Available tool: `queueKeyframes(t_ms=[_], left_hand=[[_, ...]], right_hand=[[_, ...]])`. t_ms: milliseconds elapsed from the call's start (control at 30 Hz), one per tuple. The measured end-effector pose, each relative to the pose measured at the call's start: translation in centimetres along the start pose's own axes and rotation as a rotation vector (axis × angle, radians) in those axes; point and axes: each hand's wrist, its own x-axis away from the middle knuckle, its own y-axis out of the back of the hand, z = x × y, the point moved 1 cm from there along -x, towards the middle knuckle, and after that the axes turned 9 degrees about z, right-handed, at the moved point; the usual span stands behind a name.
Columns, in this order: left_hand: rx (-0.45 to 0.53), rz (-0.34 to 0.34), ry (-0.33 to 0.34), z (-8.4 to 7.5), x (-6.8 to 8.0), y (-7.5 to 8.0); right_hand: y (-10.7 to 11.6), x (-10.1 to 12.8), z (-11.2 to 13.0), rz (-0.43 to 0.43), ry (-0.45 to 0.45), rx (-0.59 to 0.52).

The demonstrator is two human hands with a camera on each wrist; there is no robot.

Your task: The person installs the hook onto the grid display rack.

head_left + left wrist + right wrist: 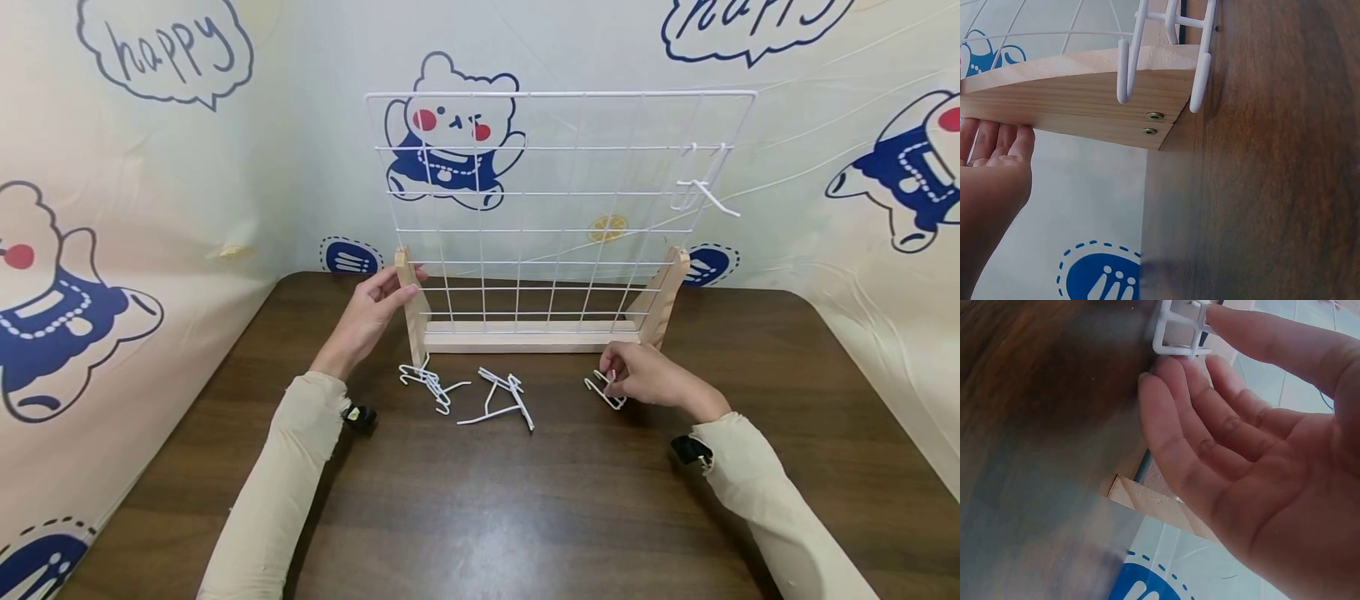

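My left hand [367, 312] grips the left wooden side piece [412, 312] of a stand, thumb in front and fingers behind. The stand bears an upright white wire grid panel [562, 94]. At the stand's right front, my right hand [648, 379] pinches a white wire hook [1159, 336] between thumb and fingertips, low over the table. Another white hook [716, 200] hangs at the grid's upper right. A cluster of white hooks [431, 383] lies by the stand's left foot, close to my left wrist.
More white hooks [502, 411] lie overlapping on the brown table [487, 500], in front of the stand. A wooden crossbar [532, 342] joins the stand's side pieces. Behind hangs a cloth backdrop [315, 125] printed with bears.
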Motion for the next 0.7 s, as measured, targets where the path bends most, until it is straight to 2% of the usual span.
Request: queueKeyframes(t_ms=[100,233,367,500,700], left_hand=[[0.001,0.003,-0.003,0.1,-0.1,0.1],[0.009,0.001,-0.004,1.1,-0.4,0.6],[0.016,-0.003,-0.009,2.2,-0.6,1.2],[0.019,-0.008,-0.019,2.5,-0.7,1.2],[0.029,-0.019,-0.039,2.4,-0.7,1.1]], right_hand=[[-0.1,0.0,0.0,0.005,-0.019,0.037],[-0.3,-0.1,-0.2,0.001,-0.012,0.073],[-0.5,-0.2,-0.1,-0.025,0.020,0.052],[-0.5,-0.2,0.2,-0.052,0.057,0.018],[-0.6,-0.4,0.2,-0.092,0.108,0.031]])
